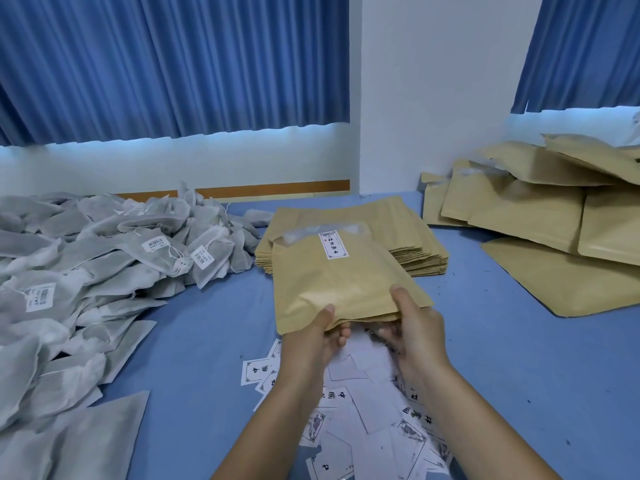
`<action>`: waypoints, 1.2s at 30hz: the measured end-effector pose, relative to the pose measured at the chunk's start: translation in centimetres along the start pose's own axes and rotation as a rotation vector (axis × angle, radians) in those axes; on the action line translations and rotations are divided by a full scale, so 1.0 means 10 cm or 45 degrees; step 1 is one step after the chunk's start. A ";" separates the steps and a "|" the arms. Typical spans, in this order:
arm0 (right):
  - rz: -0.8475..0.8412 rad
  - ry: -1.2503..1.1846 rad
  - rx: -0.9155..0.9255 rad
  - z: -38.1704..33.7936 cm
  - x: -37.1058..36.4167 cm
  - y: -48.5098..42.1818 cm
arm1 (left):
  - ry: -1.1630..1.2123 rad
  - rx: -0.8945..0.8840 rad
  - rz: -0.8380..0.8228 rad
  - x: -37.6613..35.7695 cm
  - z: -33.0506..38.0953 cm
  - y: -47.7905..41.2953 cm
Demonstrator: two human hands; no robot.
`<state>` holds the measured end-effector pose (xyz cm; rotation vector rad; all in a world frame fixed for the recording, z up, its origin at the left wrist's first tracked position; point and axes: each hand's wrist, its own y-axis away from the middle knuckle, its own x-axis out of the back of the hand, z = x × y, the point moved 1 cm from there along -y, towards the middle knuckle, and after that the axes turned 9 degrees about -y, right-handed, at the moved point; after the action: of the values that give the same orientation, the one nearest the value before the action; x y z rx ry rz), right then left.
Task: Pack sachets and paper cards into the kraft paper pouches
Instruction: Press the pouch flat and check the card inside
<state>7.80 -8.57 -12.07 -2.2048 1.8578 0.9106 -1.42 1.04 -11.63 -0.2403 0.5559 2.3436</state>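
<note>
Head view: left hand (313, 341) and right hand (417, 329) both pinch kraft pouch (341, 282) by near edge, above paper cards (367, 414) at near edge of desk (502, 348).

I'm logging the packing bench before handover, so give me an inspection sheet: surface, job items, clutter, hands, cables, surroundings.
Surface: blue table, largely covered by stock.
Job's things: labelled kraft pouch held above scattered paper cards; flat pouch stack behind it; loose pouch pile at far right; sachets heaped at left.
Clutter: a few dark specks on the table at right.
Grippers: left hand and right hand both grip the held pouch's near edge, thumbs on top.
Cables: nothing seen.
Surroundings: blue curtains, white wall.
</note>
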 end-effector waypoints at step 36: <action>-0.123 -0.126 -0.285 0.06 0.05 -0.07 | 0.154 -0.127 0.122 0.09 -0.11 -0.10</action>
<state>8.28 -8.54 -12.95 -2.3019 1.6624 1.2376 -1.37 1.73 -13.19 -0.4125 0.5194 2.4650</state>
